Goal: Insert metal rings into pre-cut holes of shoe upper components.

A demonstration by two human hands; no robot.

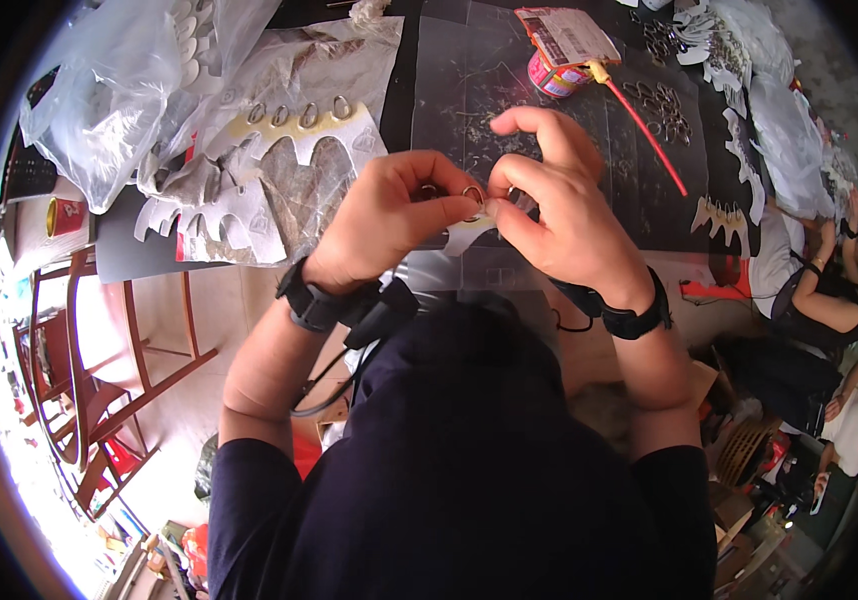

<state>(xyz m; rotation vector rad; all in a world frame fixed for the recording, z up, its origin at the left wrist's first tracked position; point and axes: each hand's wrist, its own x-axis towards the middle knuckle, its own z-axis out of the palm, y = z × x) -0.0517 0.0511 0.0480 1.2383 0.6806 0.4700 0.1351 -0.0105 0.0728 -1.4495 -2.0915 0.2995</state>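
Close together over the near edge of the black table, my two hands work on a small white scalloped piece (465, 238) and metal rings. Thumb and forefinger of my left hand (379, 215) pinch at a metal ring (473, 194) that stands at the piece's upper edge. My right hand (574, 200) has thumb and forefinger closed on the same piece, its other fingers raised. Left of them, a similar white scalloped strip (354, 137) bears several upright metal rings (309, 115) along a yellowish glued edge. The fingers hide most of the held piece.
A pink cup (555, 78) under a cardboard flap holds glue beside a red stick (646, 138). Loose rings (661, 112) lie to its right, near another ringed piece (721, 218). Plastic bags (114, 90) crowd the left. Other people (819, 270) sit at right; wooden chairs (139, 325) stand left.
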